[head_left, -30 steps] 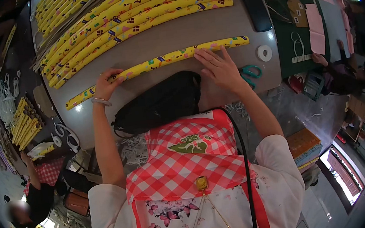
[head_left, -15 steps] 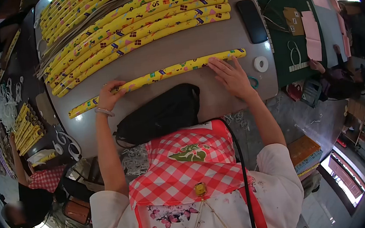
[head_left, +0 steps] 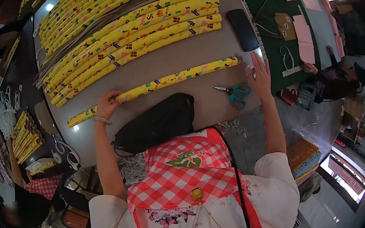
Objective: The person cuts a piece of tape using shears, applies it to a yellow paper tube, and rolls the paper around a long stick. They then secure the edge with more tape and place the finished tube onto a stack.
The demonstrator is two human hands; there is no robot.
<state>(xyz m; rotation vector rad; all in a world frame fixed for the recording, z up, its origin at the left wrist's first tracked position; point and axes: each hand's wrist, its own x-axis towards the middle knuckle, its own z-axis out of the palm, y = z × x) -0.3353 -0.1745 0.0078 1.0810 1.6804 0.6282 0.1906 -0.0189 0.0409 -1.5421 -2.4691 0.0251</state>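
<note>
A long roll of yellow patterned wrapping paper point(head_left: 174, 78) lies slantwise across the table in front of me. My left hand point(head_left: 108, 106) grips it near its left end, fingers curled over it. Beyond the roll's right end, my right hand point(head_left: 259, 78) is flat with fingers stretched out, just below the black phone point(head_left: 243, 30). A sliver of something white shows beside those fingers; most of it is covered. Scissors with teal handles point(head_left: 237, 94) lie left of my right hand. A black pouch point(head_left: 156, 123) rests between my arms.
Several more yellow rolls point(head_left: 138, 38) lie in rows at the back of the table. A green cutting mat point(head_left: 267, 27) with pink sheets point(head_left: 303, 37) is at the right. At the left, a person point(head_left: 26, 206) sits near a stack of yellow tubes point(head_left: 27, 138).
My right hand has left the paper roll and moved right, over where the white tape roll was. The scissors now show fully. My left hand stays on the paper roll; the view has shifted slightly.
</note>
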